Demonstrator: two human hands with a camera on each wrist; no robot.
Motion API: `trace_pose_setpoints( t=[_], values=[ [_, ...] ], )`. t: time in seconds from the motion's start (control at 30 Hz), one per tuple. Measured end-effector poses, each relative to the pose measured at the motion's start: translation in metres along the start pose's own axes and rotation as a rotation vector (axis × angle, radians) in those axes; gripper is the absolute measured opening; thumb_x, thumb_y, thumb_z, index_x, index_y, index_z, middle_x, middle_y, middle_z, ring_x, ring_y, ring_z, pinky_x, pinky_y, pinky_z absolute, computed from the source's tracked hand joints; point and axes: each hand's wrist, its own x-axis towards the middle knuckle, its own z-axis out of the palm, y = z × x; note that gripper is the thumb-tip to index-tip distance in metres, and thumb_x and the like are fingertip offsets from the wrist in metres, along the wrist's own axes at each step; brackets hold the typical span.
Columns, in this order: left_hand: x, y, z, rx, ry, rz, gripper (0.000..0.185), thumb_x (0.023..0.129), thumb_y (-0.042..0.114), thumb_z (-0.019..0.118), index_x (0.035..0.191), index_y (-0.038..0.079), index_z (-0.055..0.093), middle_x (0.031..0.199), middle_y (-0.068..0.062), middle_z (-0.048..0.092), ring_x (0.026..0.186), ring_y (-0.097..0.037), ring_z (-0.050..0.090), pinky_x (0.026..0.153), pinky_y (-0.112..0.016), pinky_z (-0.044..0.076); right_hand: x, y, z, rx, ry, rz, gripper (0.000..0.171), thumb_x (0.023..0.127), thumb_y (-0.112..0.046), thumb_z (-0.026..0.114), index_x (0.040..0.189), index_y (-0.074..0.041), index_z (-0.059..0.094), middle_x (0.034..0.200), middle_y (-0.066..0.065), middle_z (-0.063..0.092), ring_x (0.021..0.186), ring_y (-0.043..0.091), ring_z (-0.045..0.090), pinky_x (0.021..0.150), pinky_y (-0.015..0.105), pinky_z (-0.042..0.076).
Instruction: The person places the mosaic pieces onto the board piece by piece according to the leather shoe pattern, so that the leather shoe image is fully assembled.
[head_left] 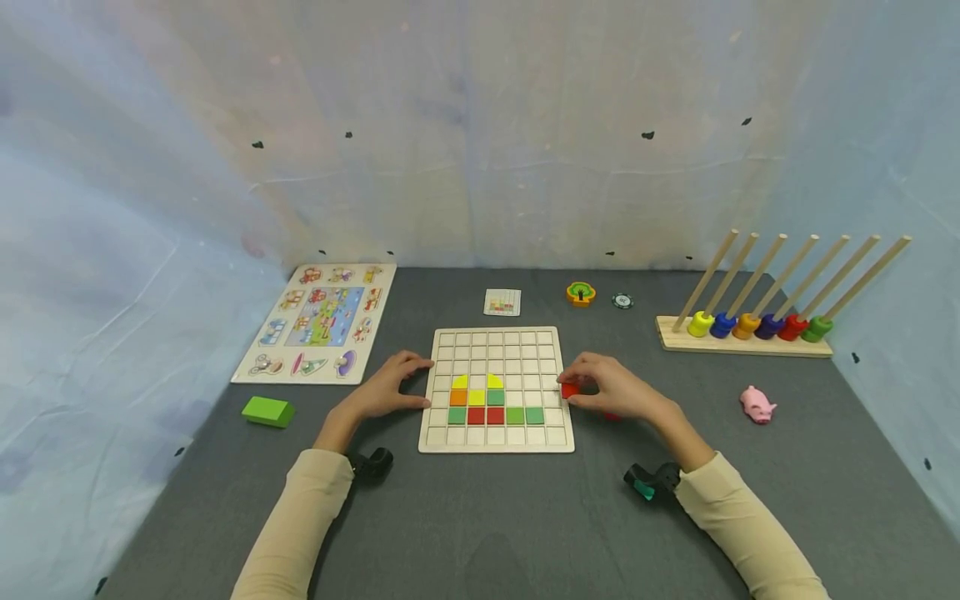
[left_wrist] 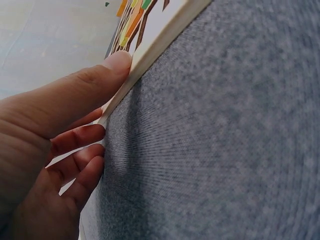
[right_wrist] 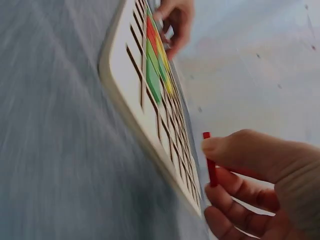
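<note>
Right hand (head_left: 611, 390) pinching a small flat red square tile (head_left: 569, 389) at the right edge of the square wooden grid board (head_left: 497, 436). Left hand (head_left: 390, 385) against the board's left edge, thumb and loosely curled fingers (left_wrist: 82, 137) touching it.

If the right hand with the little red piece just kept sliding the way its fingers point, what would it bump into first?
The right hand pinches a red tile and points left, right at the edge of the wooden grid board. The board's rim would likely come first, then the green tile. Its height above the board is hard to judge.
</note>
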Motion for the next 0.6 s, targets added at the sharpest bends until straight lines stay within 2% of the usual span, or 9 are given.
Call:
trace_pose_setpoints(
  t=[0.17, 0.27, 0.43, 0.6],
  values=[
    [0.000, -0.002, 0.000, 0.003, -0.001, 0.005, 0.070, 0.078, 0.037, 0.075, 0.137, 0.012, 0.047, 0.128, -0.009, 0.042, 0.117, -0.028, 0.040, 0.099, -0.049, 0.035, 0.025, -0.013, 0.020, 0.051, 0.003, -0.082, 0.032, 0.083, -0.017, 0.071, 0.113, -0.005, 0.066, 0.100, 0.004, 0.060, 0.084, 0.020, 0.054, 0.071, 0.038, 0.047],
    [0.000, -0.002, 0.001, 0.000, -0.001, 0.005, 0.070, 0.078, 0.037, 0.075, 0.137, 0.012, 0.047, 0.127, -0.009, 0.042, 0.116, -0.027, 0.041, 0.098, -0.048, 0.036, 0.037, -0.016, 0.032, 0.071, 0.029, -0.129, 0.030, 0.084, -0.018, 0.071, 0.111, -0.005, 0.067, 0.100, 0.004, 0.062, 0.086, 0.018, 0.055, 0.071, 0.035, 0.047],
    [0.000, -0.003, 0.001, -0.002, -0.006, -0.001, 0.070, 0.078, 0.038, 0.075, 0.137, 0.012, 0.047, 0.127, -0.009, 0.042, 0.116, -0.027, 0.041, 0.099, -0.048, 0.036, 0.049, -0.015, 0.049, 0.070, 0.091, -0.174, 0.019, 0.082, -0.018, 0.073, 0.099, -0.010, 0.069, 0.095, 0.000, 0.064, 0.085, 0.013, 0.056, 0.073, 0.028, 0.046],
    [0.000, -0.003, 0.000, 0.004, -0.007, -0.002, 0.070, 0.078, 0.038, 0.075, 0.136, 0.013, 0.047, 0.127, -0.009, 0.042, 0.116, -0.027, 0.040, 0.099, -0.048, 0.035, 0.054, -0.011, 0.058, 0.067, 0.119, -0.205, 0.010, 0.080, -0.018, 0.075, 0.088, -0.013, 0.070, 0.089, -0.003, 0.065, 0.084, 0.010, 0.056, 0.076, 0.028, 0.044]
  ],
)
